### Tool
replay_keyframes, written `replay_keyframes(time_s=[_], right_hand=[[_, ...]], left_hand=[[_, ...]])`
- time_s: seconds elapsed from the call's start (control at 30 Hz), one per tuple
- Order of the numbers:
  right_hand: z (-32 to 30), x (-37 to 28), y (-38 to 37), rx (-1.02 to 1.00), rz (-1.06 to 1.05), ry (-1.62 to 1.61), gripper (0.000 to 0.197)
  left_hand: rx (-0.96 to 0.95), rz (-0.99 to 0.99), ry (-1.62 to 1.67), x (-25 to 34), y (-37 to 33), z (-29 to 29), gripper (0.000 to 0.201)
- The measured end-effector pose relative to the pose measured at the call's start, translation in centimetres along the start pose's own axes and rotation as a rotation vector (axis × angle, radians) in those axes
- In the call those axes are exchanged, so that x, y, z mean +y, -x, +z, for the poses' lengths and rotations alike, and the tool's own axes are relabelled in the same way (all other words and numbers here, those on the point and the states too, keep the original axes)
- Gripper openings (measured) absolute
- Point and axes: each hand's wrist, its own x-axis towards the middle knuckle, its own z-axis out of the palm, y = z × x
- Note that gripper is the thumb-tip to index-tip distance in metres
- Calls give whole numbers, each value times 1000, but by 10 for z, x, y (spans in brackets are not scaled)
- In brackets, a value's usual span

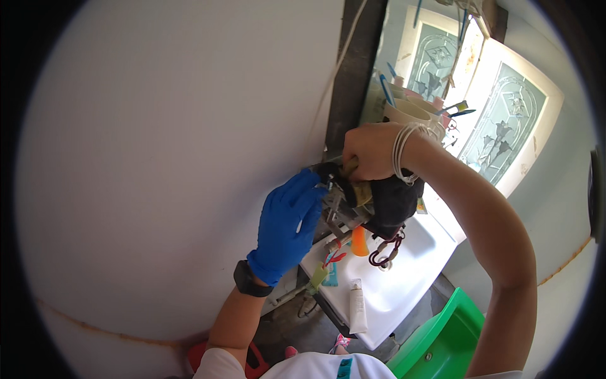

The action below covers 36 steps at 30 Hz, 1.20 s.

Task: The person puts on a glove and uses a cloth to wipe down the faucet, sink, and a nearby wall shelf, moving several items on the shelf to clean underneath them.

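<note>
My left hand (pixel 287 221), in a blue glove, reaches up against the wall side of a cluttered shelf above the sink. Its fingers curl around something I cannot make out, beside a black rounded thing (pixel 328 172). A small white sliver shows between the gloved fingers. Bare, with white bangles at the wrist, my right hand (pixel 375 151) comes over from the right. Its fingers are closed on a tan piece (pixel 349 167) whose kind is hidden. Just below that hand hangs a black cloth-like bundle (pixel 394 205), with a yellowish item (pixel 362 193) beside it.
The white sink (pixel 410 271) lies below, with a white tube (pixel 357 306), an orange item (pixel 360 241) and a dark red beaded loop (pixel 386 249) on or over it. Cups (pixel 407 110) with brushes stand by the mirror. A green tub (pixel 445 344) is lower right.
</note>
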Motion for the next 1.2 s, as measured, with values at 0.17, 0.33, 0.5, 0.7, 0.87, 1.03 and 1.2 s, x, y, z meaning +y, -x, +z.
replay_keyframes(time_s=[0.17, 0.33, 0.5, 0.7, 0.87, 1.03, 1.2], right_hand=[[1, -21, -2, 213, 239, -72, 26], [1, -12, -20, 70, 127, -96, 27], [8, 24, -18, 83, -236, -392, 30], [1, 13, -22, 18, -343, -458, 32], [-6, 28, -21, -175, -362, -389, 49], [13, 25, -17, 32, -344, -346, 59], [14, 12, -6, 114, -150, -310, 51]], left_hand=[[65, 11, -76, 2, 8, -14, 27], [90, -36, -167, -2, 11, -20, 29], [50, -89, -45, -4, 9, -17, 31], [39, -59, 10, -7, -6, -9, 49], [-331, -283, 142, 10, -26, -22, 56], [-242, -245, 268, -6, -20, -15, 52], [-43, -162, 313, -16, -14, 4, 48]])
